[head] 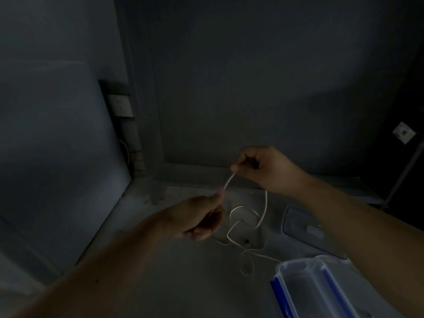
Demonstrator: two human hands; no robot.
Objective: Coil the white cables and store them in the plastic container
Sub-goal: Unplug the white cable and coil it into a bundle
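Pinched thin white cable (229, 180) taut between left hand (202, 216) and right hand (263, 168); dangled limp loops beside clear, blue-clipped plastic container (305, 288).

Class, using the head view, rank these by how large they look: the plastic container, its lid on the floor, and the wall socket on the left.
1. plastic container, nearest the camera and cut off
2. lid
3. wall socket
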